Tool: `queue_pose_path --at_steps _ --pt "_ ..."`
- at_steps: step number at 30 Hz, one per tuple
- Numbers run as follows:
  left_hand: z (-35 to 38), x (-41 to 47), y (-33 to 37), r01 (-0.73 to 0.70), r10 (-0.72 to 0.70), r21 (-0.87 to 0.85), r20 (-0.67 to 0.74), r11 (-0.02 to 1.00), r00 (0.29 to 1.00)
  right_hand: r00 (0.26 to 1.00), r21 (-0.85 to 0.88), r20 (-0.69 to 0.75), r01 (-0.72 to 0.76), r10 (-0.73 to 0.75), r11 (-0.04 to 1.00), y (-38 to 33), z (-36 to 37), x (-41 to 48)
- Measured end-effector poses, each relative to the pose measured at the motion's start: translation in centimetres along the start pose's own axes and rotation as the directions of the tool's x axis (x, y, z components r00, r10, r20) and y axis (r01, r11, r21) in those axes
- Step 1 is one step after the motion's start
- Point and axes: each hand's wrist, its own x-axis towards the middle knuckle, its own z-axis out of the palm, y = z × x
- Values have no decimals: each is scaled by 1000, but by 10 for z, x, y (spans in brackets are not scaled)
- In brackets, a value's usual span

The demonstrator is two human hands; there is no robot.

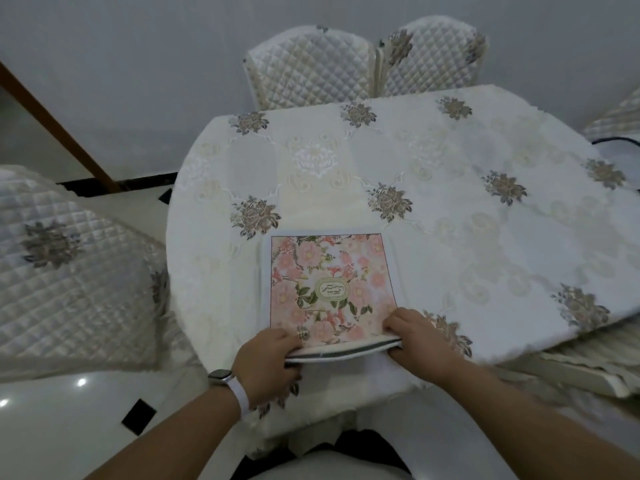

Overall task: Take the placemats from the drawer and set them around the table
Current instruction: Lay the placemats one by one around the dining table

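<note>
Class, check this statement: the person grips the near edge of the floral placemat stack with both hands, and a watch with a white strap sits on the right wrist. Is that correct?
Not quite. The head view shows the watch on the left wrist, not the right. The rest holds: the left hand and the right hand both have a grip on the near edge of the floral placemat stack, which lies on the table.

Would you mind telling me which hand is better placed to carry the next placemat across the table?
Probably the right hand: it grips the pink floral placemat stack on the side facing the uncovered cream embroidered tablecloth; the left hand sits at the table's edge.
</note>
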Motion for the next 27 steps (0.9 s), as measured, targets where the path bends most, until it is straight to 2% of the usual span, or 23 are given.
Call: queue_pose_path --at_steps 8,12,16,18,23,27 --pt "38 -18 6 24 -22 37 -62 999 998 995 -114 79 -54 63 992 1 33 -13" --pt "42 -28 6 23 -21 59 -48 998 999 982 -158 187 -9 39 987 2 30 -13" --pt "35 -29 6 9 -5 34 -110 999 994 949 -143 314 80 -31 986 7 14 -5" --pt "32 -22 8 74 -70 19 -156 997 985 946 -74 324 52 -25 996 8 6 0" --pt "23 -4 8 331 -335 -58 -201 942 920 978 132 191 -114 88 985 5 3 13" --pt "14 7 10 487 -494 -84 -172 869 852 959 180 85 -282 271 942 5 4 24"
